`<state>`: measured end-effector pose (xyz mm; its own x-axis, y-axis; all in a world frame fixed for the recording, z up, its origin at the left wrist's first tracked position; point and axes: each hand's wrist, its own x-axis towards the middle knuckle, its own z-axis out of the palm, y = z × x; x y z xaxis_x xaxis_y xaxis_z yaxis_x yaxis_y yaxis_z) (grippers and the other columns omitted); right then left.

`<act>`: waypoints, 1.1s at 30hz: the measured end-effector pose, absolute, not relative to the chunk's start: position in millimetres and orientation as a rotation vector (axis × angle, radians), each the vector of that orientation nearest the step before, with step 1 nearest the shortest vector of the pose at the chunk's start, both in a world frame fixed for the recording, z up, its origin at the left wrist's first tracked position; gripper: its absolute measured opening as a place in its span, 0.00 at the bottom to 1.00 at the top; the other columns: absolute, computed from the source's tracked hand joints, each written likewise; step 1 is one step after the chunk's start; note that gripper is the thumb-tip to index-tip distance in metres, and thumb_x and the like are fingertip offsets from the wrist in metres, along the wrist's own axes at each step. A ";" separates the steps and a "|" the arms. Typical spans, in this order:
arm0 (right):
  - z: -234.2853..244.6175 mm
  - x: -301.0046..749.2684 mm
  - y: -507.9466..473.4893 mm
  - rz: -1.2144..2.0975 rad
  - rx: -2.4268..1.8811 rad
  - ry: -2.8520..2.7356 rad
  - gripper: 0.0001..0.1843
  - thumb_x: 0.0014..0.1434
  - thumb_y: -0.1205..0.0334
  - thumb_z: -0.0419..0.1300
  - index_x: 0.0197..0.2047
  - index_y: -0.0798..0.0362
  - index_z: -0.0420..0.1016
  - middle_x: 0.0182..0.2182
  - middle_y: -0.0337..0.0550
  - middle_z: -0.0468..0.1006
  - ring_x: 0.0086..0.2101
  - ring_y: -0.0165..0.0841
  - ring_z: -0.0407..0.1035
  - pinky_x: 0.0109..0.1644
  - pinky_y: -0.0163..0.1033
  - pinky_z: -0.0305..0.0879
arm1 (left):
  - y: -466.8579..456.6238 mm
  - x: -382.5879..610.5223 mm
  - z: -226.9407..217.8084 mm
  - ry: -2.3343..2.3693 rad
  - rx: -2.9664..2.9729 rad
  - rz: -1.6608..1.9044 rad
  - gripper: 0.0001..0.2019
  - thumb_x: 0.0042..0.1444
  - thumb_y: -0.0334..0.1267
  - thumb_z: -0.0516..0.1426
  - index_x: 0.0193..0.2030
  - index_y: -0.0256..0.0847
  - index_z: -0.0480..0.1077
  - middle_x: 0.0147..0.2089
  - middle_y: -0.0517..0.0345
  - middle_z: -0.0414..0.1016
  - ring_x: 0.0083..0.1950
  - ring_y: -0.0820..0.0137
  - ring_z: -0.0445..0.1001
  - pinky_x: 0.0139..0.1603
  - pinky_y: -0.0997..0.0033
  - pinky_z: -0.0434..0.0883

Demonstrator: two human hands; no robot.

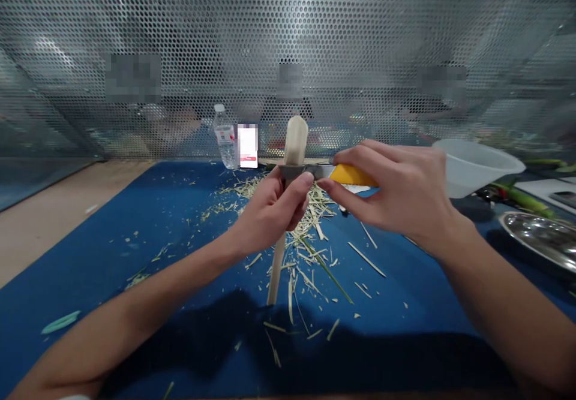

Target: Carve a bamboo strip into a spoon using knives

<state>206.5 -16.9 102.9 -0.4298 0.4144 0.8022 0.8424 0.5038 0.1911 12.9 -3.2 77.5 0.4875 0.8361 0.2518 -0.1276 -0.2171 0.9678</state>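
Upright in front of me stands a pale bamboo strip (296,139) with a wide, rounded top and a narrower lower length. My left hand (272,211) is closed around its middle. A knife (354,176) with a yellow handle is gripped by my right hand (400,193), between thumb and fingers. Its blade lies across the strip just below the wide part, and my left thumb rests at the blade. Whether the edge is cutting in cannot be seen. Beneath my hands, thin pale shavings (317,223) are scattered, with a few green slivers among them.
A blue mat (148,226) covers the table. At the back stand a water bottle (225,139) and a lit phone (248,146), before a perforated metal screen (216,40). A white plastic bowl (479,163) and a shiny metal dish (542,241) are on the right. A turquoise loop (60,322) lies at left.
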 end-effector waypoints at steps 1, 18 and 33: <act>102.4 206.8 -16.8 -0.777 -1.021 -2.037 0.14 0.59 0.47 0.58 0.36 0.48 0.75 0.28 0.39 0.79 0.27 0.31 0.70 0.28 0.37 0.52 | -3.2 13.0 76.6 0.634 1.534 1.007 0.16 0.64 0.47 0.52 0.27 0.41 0.59 0.20 0.67 0.58 0.18 0.81 0.56 0.19 0.77 0.54; 101.5 209.1 -18.6 -0.846 -0.941 -2.010 0.17 0.58 0.42 0.58 0.36 0.46 0.78 0.28 0.41 0.80 0.26 0.32 0.70 0.29 0.38 0.56 | -6.8 12.9 74.4 0.534 1.578 0.995 0.16 0.64 0.49 0.50 0.29 0.43 0.58 0.16 0.69 0.55 0.15 0.81 0.53 0.17 0.76 0.52; 105.2 207.1 -28.4 -0.880 -0.987 -2.022 0.16 0.59 0.44 0.58 0.36 0.47 0.78 0.26 0.41 0.79 0.26 0.33 0.69 0.28 0.38 0.52 | -12.1 16.0 73.7 0.583 1.619 1.088 0.17 0.65 0.48 0.51 0.26 0.43 0.58 0.17 0.67 0.54 0.17 0.80 0.53 0.18 0.74 0.51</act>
